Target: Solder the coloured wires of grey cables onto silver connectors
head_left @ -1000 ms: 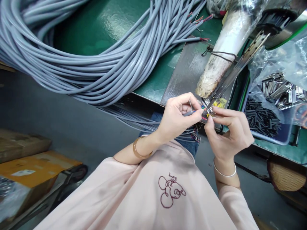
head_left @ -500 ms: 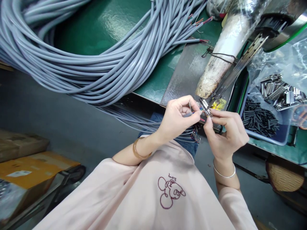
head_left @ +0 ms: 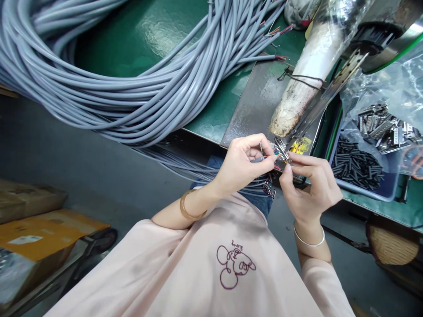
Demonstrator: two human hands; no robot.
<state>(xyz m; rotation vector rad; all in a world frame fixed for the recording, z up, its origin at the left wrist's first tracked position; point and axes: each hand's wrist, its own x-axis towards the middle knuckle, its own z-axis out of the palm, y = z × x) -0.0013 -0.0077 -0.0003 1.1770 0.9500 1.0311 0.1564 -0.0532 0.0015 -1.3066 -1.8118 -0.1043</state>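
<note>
- Our L hand (head_left: 244, 163) pinches coloured wires (head_left: 276, 167), fingers tog.
- Our R hand (head_left: 310, 185): fingertips at multi-pin connector (head_left: 280, 148); can't tell if clamped.
- Connector's btwn our hands, nr soldering iron (head_left: 345, 75) tip.

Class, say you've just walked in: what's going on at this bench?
A person is working bare-handed at a green bench. The left hand pinches thin colored wires against a metal connector; the right hand has its fingertips at the connector's near end. Grey cables lie looped to the left, and a blue tray with black pieces sits to the right.
</note>
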